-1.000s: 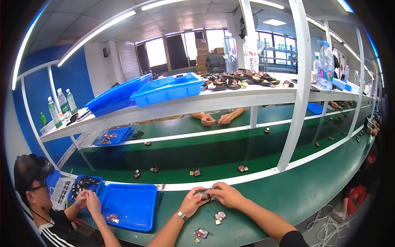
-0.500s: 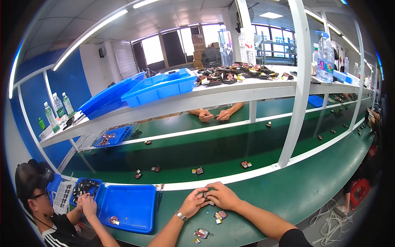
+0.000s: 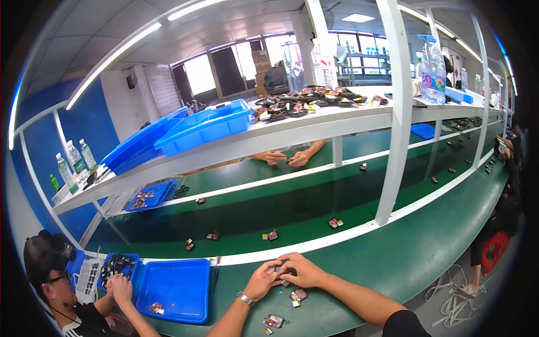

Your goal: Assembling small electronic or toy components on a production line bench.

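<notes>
Over the green worktop, my left hand (image 3: 261, 282), with a metal watch at the wrist, and my right hand (image 3: 304, 271) meet with fingers closed around a small electronic assembly (image 3: 285, 283). Most of it is hidden by the fingers; a pale tab pokes out below them. On the worktop just below my hands lies another small assembly (image 3: 298, 295), reddish and dark with a yellow-white tab. Nearer to me rests a similar assembly (image 3: 273, 320), beside my left forearm.
Left of my hands stands a blue tray (image 3: 175, 281) with a few parts in it. A co-worker's hands (image 3: 119, 287) work beyond it, by a smaller blue tray of dark parts. Assemblies (image 3: 270, 235) lie along the green belt behind a white rail. Across it are another person's hands (image 3: 286, 159).
The view has shifted slightly. My hands stay together around the assembly, with small finger movements. The person across the belt has shifted their hands a little.
</notes>
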`<state>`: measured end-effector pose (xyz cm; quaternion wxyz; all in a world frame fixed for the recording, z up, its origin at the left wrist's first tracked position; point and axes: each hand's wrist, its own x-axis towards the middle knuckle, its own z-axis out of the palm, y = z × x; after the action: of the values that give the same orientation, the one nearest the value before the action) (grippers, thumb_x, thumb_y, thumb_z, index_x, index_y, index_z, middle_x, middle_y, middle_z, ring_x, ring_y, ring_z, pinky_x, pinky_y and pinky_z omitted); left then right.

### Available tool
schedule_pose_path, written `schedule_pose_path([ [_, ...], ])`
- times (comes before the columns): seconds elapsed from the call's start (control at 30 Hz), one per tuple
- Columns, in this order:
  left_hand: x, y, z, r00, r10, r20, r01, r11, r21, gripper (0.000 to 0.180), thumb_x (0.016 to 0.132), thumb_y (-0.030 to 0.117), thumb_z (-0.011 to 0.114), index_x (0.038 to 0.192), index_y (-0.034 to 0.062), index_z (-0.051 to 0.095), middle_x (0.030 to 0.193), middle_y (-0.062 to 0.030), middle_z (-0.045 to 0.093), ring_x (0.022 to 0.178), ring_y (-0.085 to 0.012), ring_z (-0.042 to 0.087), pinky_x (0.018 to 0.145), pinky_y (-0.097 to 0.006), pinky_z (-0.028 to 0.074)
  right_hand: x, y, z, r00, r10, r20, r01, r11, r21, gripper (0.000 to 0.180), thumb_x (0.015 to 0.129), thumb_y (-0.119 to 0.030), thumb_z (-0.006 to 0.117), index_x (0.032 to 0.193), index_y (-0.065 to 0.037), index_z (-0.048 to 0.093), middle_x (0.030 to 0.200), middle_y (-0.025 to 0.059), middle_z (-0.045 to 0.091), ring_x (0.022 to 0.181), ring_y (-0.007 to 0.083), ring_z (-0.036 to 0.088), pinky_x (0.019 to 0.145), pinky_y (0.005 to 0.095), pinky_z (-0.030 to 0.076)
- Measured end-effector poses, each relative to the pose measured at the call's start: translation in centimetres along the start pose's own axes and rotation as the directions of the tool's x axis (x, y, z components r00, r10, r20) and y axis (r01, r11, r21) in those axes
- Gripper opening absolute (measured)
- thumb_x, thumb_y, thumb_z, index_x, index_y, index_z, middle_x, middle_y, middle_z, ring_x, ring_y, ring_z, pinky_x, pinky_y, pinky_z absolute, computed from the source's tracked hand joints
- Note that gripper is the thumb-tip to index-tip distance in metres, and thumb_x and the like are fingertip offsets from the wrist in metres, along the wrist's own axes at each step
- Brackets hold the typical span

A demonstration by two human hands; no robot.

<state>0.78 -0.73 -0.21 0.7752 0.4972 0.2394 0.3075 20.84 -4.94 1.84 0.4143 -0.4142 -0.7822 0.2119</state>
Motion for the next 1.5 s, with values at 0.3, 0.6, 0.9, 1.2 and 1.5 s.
schedule_pose_path([
  [0.3,-1.0,1.0,0.8,0.977,0.200,0.069,-0.207,0.971,0.118,0.043,0.095,0.019,0.059,0.127,-0.0040,0.042,0.123,-0.0183,0.054,0.107,-0.0290,0.059,0.083,-0.037,0.055,1.1,1.4,3.3,0.966,-0.154,-0.206,0.175,0.981,0.088,0.013,0.071,-0.018,0.068,0.080,-0.008,0.068,0.100,0.0103,0.063,0.098,0.0304,0.057,0.088,0.0406,0.044],
  [0.6,0.5,0.0,0.1,0.978,0.199,0.062,-0.205,0.973,0.103,0.044,0.095,0.019,0.057,0.130,-0.0047,0.041,0.117,-0.0178,0.054,0.101,-0.0258,0.058,0.083,-0.034,0.052,0.6,1.7,2.6,0.923,-0.188,-0.336,0.210,0.977,0.030,0.015,0.070,-0.020,0.071,0.076,-0.006,0.072,0.084,0.0138,0.069,0.082,0.0317,0.064,0.073,0.0417,0.050],
  [0.9,0.3,-1.1,-1.2,0.958,0.262,-0.113,-0.252,0.963,0.090,0.039,0.087,0.015,0.065,0.119,0.0030,0.045,0.115,-0.0192,0.060,0.100,-0.0281,0.065,0.073,-0.035,0.059,0.9,1.9,4.3,0.976,-0.112,-0.187,0.160,0.950,0.268,0.018,0.072,-0.015,0.069,0.088,-0.008,0.066,0.107,0.0113,0.060,0.103,0.0298,0.054,0.093,0.0386,0.041],
  [1.2,0.4,-0.2,-0.3,0.994,0.098,-0.040,-0.101,0.991,-0.088,0.031,0.096,0.012,0.051,0.126,0.0052,0.045,0.122,-0.0140,0.058,0.109,-0.0225,0.059,0.091,-0.039,0.050,0.0,-0.9,1.4,0.970,0.016,-0.243,-0.034,0.997,-0.069,0.015,0.076,-0.013,0.074,0.090,-0.010,0.072,0.108,0.0053,0.063,0.104,0.0252,0.056,0.087,0.0360,0.049],
  [1.5,1.0,-0.7,0.1,0.994,0.107,0.013,-0.104,0.984,-0.145,0.029,0.097,0.009,0.049,0.125,0.0036,0.046,0.123,-0.0143,0.057,0.110,-0.0214,0.059,0.093,-0.036,0.050,-0.5,-0.8,2.0,0.944,0.076,-0.321,-0.082,0.997,-0.005,0.015,0.075,-0.010,0.074,0.089,-0.008,0.073,0.108,0.0052,0.063,0.106,0.0243,0.055,0.086,0.0350,0.050],
])
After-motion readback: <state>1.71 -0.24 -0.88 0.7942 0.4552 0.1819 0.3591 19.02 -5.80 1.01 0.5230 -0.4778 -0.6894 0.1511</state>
